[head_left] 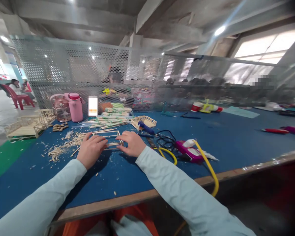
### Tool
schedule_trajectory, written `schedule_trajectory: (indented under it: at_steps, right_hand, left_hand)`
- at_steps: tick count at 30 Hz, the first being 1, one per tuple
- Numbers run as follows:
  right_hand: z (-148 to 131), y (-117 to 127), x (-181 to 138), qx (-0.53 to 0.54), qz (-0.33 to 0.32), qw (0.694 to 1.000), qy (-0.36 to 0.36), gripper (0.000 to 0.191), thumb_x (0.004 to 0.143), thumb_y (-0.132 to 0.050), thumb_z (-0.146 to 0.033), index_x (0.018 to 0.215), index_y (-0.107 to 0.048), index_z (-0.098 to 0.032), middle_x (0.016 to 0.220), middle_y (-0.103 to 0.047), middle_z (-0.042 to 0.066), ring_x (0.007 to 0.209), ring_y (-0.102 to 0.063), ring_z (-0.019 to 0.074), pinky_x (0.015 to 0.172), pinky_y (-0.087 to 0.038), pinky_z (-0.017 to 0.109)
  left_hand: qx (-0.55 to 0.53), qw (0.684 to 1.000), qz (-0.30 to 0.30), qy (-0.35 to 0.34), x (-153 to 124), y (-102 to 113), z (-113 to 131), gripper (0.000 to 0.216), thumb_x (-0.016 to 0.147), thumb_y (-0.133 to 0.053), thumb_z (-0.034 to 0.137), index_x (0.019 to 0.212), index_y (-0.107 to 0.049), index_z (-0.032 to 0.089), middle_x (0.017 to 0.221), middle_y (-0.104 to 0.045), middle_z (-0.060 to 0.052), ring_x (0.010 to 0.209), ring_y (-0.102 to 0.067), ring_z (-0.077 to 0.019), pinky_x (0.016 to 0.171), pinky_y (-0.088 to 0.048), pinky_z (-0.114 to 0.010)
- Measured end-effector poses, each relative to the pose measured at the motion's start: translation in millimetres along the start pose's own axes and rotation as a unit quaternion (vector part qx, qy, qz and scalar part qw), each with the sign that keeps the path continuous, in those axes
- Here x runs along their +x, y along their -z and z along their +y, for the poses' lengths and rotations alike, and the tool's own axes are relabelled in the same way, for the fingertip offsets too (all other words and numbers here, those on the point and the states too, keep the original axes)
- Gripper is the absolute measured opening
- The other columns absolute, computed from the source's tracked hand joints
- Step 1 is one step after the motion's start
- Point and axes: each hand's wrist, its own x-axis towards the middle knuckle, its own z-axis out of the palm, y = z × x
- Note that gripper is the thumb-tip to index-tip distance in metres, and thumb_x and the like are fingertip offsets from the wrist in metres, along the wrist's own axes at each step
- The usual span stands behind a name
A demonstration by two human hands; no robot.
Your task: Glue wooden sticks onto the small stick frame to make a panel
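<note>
A small frame of thin wooden sticks (110,136) is held between my two hands above the blue table. My left hand (92,149) is closed at the frame's left end, with its fingertips partly hidden behind the knuckles. At the opposite end my right hand (132,144) grips the upright sticks between thumb and fingers. Just beyond the right hand, a blue glue gun (146,127) lies against a hexagonal stick tray (147,120). Loose stick scraps (61,147) are heaped to the left of my left hand.
Bundled sticks (115,114) lie behind the hands, near a pink bottle (75,108). Finished-looking stick models (27,126) stand far left. A purple power strip (189,152) with a yellow cable (208,164) lies to the right. A perforated metal screen (83,62) rises behind.
</note>
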Motion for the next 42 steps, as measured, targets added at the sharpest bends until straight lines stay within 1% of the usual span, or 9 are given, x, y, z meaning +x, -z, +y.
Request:
schedule_trajectory:
  at_steps: [7,15,17,19,21,22,25,29,42]
  right_hand:
    - [7,-13,-11,0.016,0.014,1.000,-0.001,0.013,0.080,-0.060,-0.026,0.080,-0.069,-0.017,0.072,-0.063,0.005,0.074,-0.055,0.0174,0.065,-0.032,0.029]
    - [4,-16,-8,0.064,0.046,0.997,-0.011,0.009,0.077,-0.062,-0.022,0.073,-0.069,-0.017,0.069,-0.061,0.004,0.071,-0.054,0.0163,0.065,-0.035,0.027]
    - [5,-13,-9,0.086,0.073,0.993,-0.027,0.013,0.076,-0.064,-0.028,0.082,-0.068,-0.017,0.070,-0.060,0.003,0.070,-0.054,0.0161,0.066,-0.038,0.027]
    - [8,-10,-9,0.110,0.121,0.984,-0.063,0.028,0.078,-0.060,-0.035,0.097,-0.064,-0.015,0.072,-0.057,0.003,0.068,-0.053,0.0158,0.065,-0.040,0.027]
    - [12,-7,-8,0.135,0.177,0.969,-0.109,0.035,0.084,-0.051,-0.038,0.106,-0.058,-0.012,0.071,-0.054,0.003,0.064,-0.051,0.0147,0.061,-0.041,0.026]
    - [14,-6,-7,0.146,0.201,0.960,-0.130,0.035,0.087,-0.046,-0.037,0.107,-0.056,-0.011,0.070,-0.052,0.002,0.062,-0.049,0.0141,0.059,-0.041,0.025]
    - [19,-6,-6,0.178,0.243,0.939,-0.166,0.030,0.087,-0.042,-0.035,0.100,-0.056,-0.012,0.064,-0.047,0.000,0.055,-0.045,0.0123,0.053,-0.039,0.023]
    - [18,-7,-6,0.208,0.240,0.933,-0.170,0.024,0.083,-0.048,-0.033,0.094,-0.058,-0.014,0.060,-0.046,-0.003,0.048,-0.041,0.0100,0.048,-0.037,0.022]
    - [11,-10,-6,0.216,0.186,0.944,-0.169,0.017,0.077,-0.053,-0.025,0.088,-0.061,-0.016,0.059,-0.048,-0.003,0.050,-0.042,0.0100,0.051,-0.037,0.021]
  left_hand:
    - [0.020,0.999,-0.032,0.003,2,-7,7,0.019,0.088,-0.047,0.026,0.086,-0.065,0.023,0.079,-0.073,-0.001,0.078,-0.063,-0.0199,0.094,-0.028,-0.050]
    - [0.027,0.998,-0.048,0.027,5,-5,14,0.019,0.087,-0.048,0.027,0.084,-0.066,0.027,0.080,-0.073,0.001,0.080,-0.062,-0.0188,0.098,-0.025,-0.048]
    - [0.036,0.997,-0.040,0.063,7,0,6,0.020,0.085,-0.051,0.035,0.098,-0.064,0.028,0.096,-0.071,-0.001,0.094,-0.060,-0.0215,0.101,-0.023,-0.047]
    - [0.056,0.989,-0.022,0.133,10,6,-12,0.037,0.085,-0.048,0.040,0.117,-0.054,0.024,0.115,-0.063,-0.007,0.109,-0.053,-0.0253,0.101,-0.027,-0.047]
    - [0.085,0.971,-0.016,0.223,13,8,-39,0.039,0.092,-0.032,0.035,0.121,-0.050,0.016,0.119,-0.059,-0.014,0.111,-0.051,-0.0266,0.094,-0.035,-0.045]
    - [0.095,0.961,-0.029,0.258,14,8,-53,0.038,0.093,-0.030,0.033,0.119,-0.051,0.015,0.117,-0.058,-0.014,0.109,-0.052,-0.0264,0.092,-0.039,-0.045]
    - [0.093,0.938,-0.127,0.310,15,-4,-86,0.030,0.086,-0.052,0.033,0.112,-0.054,0.018,0.114,-0.057,-0.007,0.096,-0.058,-0.0194,0.081,-0.049,-0.040]
    - [0.086,0.918,-0.229,0.313,18,-25,-98,0.032,0.085,-0.053,0.032,0.114,-0.052,0.018,0.115,-0.055,-0.008,0.097,-0.057,-0.0197,0.080,-0.050,-0.040]
    - [0.113,0.899,-0.290,0.309,23,-22,-91,0.033,0.085,-0.053,0.033,0.115,-0.052,0.017,0.115,-0.055,-0.008,0.097,-0.057,-0.0203,0.080,-0.050,-0.041]
